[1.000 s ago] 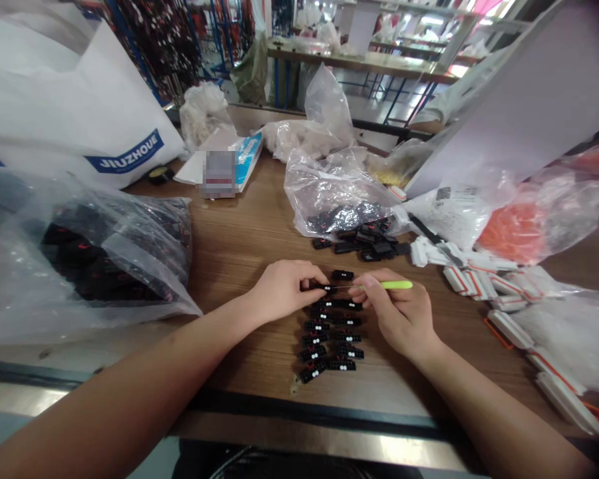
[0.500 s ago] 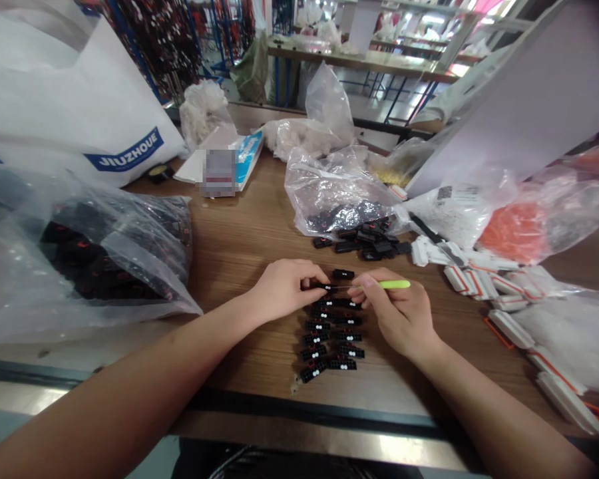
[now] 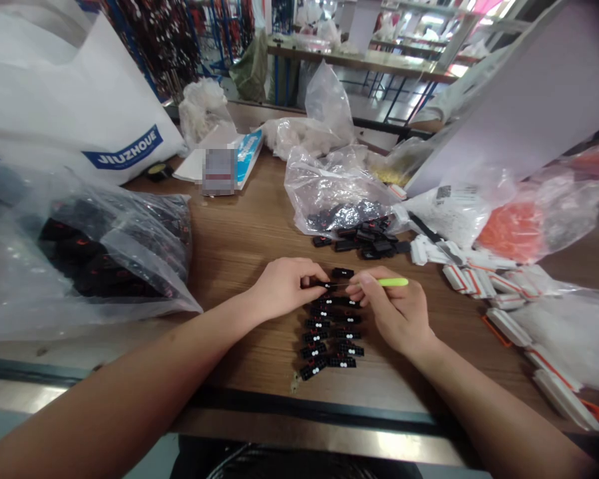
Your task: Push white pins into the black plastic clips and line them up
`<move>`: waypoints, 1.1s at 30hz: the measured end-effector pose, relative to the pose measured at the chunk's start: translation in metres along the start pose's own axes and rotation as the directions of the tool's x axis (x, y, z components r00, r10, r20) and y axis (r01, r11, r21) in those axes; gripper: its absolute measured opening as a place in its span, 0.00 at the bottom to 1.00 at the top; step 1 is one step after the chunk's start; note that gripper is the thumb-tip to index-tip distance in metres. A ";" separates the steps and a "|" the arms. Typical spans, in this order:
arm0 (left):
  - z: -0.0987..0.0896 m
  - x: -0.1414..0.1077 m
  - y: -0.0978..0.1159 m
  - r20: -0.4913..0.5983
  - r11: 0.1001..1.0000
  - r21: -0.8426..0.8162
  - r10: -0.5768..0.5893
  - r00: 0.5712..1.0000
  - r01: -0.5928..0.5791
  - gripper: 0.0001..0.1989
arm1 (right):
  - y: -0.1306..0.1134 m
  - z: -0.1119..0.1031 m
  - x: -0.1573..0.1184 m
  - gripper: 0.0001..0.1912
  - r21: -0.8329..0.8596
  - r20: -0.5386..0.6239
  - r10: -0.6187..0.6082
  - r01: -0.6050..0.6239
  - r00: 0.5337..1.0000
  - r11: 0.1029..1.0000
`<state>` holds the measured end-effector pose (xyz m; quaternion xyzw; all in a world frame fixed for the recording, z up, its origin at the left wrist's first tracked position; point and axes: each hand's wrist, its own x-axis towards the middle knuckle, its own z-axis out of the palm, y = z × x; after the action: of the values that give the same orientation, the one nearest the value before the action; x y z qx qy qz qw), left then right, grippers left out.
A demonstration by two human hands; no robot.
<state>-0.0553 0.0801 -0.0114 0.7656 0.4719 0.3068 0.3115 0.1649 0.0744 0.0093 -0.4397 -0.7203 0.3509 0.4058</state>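
Pinched in the fingers of my left hand (image 3: 287, 286) is a small black connector housing (image 3: 326, 286) with white dots on its face. My right hand (image 3: 397, 309) grips a thin metal pick with a yellow-green handle (image 3: 393, 282). The pick points left, and its tip is at the housing; whether it is inside, I cannot tell. Just beyond the fingertips lies another black housing (image 3: 342, 273). Below my hands, several similar housings (image 3: 349, 334) with paired white dots lie in two columns on the wooden table (image 3: 249, 233).
A clear bag of black parts (image 3: 114, 246) fills the left side. Behind my hands are a pile of black housings (image 3: 374, 239) and a plastic bag (image 3: 334, 179). White connectors (image 3: 509, 326) with orange seals lie at right, near a bag of orange pieces (image 3: 509, 229). A white bag (image 3: 54, 86) stands back left.
The right hand and the pick have shifted very slightly left, toward the housing. My left hand keeps its pinch, and the rows of housings look the same.
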 end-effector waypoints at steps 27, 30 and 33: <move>-0.001 0.000 0.003 -0.005 1.000 0.009 -0.023 1.000 0.023 0.05 | -0.001 0.001 -0.001 0.13 0.029 -0.052 -0.006 0.008 0.999 1.000; 0.000 0.000 0.003 -0.007 1.000 0.009 -0.016 1.000 0.016 0.05 | 0.001 0.003 -0.001 0.13 0.014 -0.030 -0.023 0.023 0.999 1.000; 0.000 0.000 0.003 -0.005 1.000 0.018 -0.016 1.000 0.016 0.05 | 0.002 0.004 -0.001 0.14 0.008 -0.027 -0.019 0.020 0.999 1.000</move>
<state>-0.0538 0.0796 -0.0090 0.7639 0.4814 0.3018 0.3059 0.1627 0.0739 0.0056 -0.4356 -0.7175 0.3441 0.4207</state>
